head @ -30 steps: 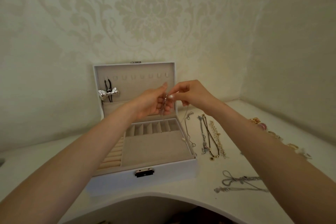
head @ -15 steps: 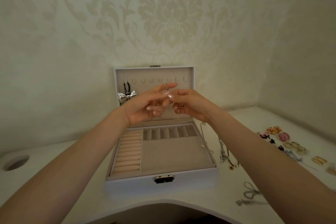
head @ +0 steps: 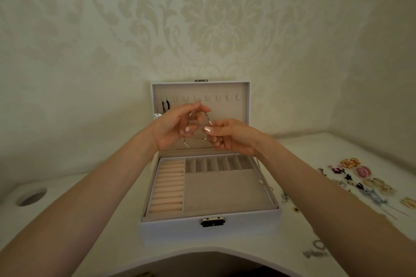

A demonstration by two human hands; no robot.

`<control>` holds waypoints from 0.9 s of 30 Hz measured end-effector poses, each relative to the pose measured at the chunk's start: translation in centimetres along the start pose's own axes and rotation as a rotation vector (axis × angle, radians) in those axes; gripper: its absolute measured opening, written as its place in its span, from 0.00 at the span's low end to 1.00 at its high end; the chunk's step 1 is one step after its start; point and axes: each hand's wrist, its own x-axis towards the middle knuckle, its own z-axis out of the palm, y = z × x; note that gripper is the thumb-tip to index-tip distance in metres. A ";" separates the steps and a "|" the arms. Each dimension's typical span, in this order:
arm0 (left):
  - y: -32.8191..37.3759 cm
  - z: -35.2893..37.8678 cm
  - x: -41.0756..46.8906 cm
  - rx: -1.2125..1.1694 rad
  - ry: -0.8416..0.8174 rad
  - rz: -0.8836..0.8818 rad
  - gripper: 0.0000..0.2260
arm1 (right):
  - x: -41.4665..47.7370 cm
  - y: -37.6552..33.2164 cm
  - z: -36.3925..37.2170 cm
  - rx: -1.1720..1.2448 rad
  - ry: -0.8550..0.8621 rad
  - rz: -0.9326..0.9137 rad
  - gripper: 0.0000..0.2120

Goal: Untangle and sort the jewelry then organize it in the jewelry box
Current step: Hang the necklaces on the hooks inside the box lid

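Observation:
A white jewelry box (head: 209,227) stands open in front of me, its lid upright with a row of hooks (head: 207,98). A black cord necklace (head: 166,105) hangs from the leftmost hook, mostly hidden by my left hand. Both hands are raised before the lid. My left hand (head: 174,127) pinches a thin beaded silver chain (head: 209,120) at the top. My right hand (head: 227,134) pinches the same chain lower down. The chain loops between them and a short end dangles below my left hand. The box tray with ring rolls (head: 167,186) and compartments holds nothing.
Loose earrings and brooches (head: 360,175) lie on the white table at the right, along with several chains (head: 315,249) partly hidden by my right forearm. A round hole (head: 31,197) is in the tabletop at the left. The wallpapered wall stands close behind the box.
The camera has swung to the right, so the box sits more centred. My hands have drawn slightly apart, spreading the chain into a loop in front of the lid.

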 end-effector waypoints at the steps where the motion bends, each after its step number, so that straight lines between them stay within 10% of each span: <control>1: -0.1 -0.2 0.1 0.011 0.043 0.013 0.08 | 0.0 0.0 0.0 -0.005 0.020 -0.007 0.04; 14: -1.1 -0.5 -1.1 0.287 0.300 0.082 0.07 | 1.8 -0.7 1.3 0.306 0.200 -0.138 0.08; 20: -1.0 -1.7 -0.5 0.126 0.604 0.228 0.04 | 3.5 -0.8 2.0 -0.010 0.447 -0.131 0.03; 27: -0.8 -2.6 1.5 0.520 1.013 0.399 0.09 | 7.0 -2.6 4.3 -0.236 0.744 -0.259 0.12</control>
